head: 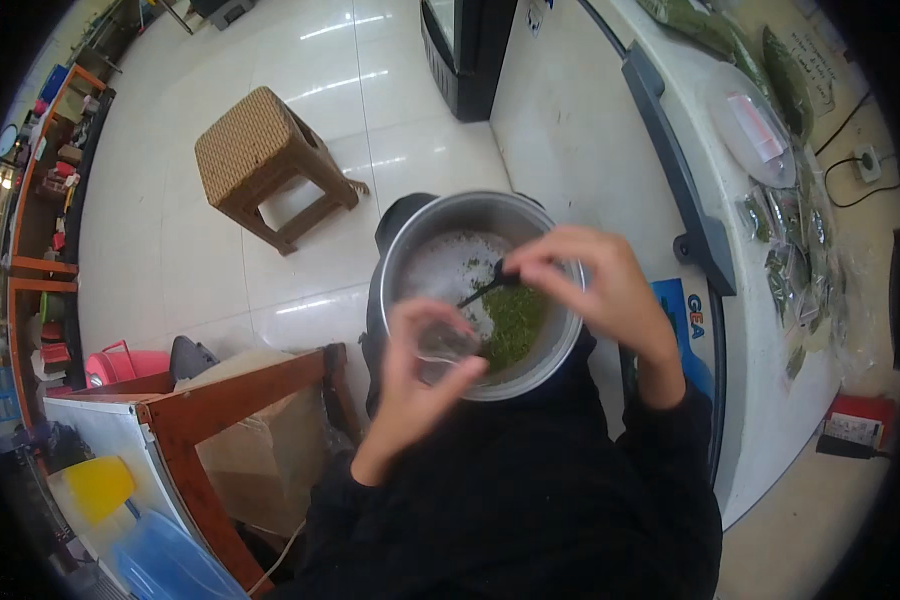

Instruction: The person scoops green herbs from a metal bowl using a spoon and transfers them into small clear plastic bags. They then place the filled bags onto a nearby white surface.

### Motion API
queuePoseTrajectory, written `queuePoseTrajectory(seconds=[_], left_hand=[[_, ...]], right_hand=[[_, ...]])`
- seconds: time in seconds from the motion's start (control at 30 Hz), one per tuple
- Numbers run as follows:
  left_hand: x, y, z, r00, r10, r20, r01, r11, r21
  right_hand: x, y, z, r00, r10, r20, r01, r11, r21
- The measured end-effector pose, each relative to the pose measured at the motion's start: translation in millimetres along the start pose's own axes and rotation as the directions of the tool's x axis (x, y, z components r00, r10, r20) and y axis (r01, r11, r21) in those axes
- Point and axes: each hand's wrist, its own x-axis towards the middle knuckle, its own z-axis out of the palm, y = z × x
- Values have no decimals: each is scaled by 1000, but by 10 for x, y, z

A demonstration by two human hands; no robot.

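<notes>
A round metal pot (400, 247) rests on the person's lap, with chopped green leaf matter (514, 326) heaped along its right side and small bits scattered on the pale bottom. Over the pot's lower left part, my left hand (420, 375) holds a small clear plastic bag or cup (446, 349) between thumb and fingers; which of the two is unclear. Above the right rim, my right hand (596, 281) pinches a black spoon (484, 291), whose thin part slants down and left towards the clear plastic.
A woven-pattern stool (247, 146) stands on the tiled floor ahead. To the right is a white chest freezer (690, 112) with several small bags of green leaves (795, 247) on top. An orange-framed table (240, 390) stands close by on the left, near a pink container (131, 365).
</notes>
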Motion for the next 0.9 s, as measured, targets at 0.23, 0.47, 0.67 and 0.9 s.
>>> queuePoseTrajectory(seconds=[0.23, 0.47, 0.67, 0.9], left_hand=[[13, 87, -475, 981, -43, -191, -38, 916, -400], [-31, 72, -499, 962, -109, -251, 17, 939, -343], [-39, 82, -545, 953, -97, -286, 21, 966, -256], [-38, 64, -595, 919, -101, -380, 29, 982, -189]], right_hand=[[276, 634, 856, 974, 77, 211, 23, 900, -435], [512, 797, 1556, 869, -140, 474, 293, 919, -266], [551, 658, 1612, 874, -243, 420, 407, 839, -361], [366, 160, 365, 985, -150, 86, 171, 924, -342]])
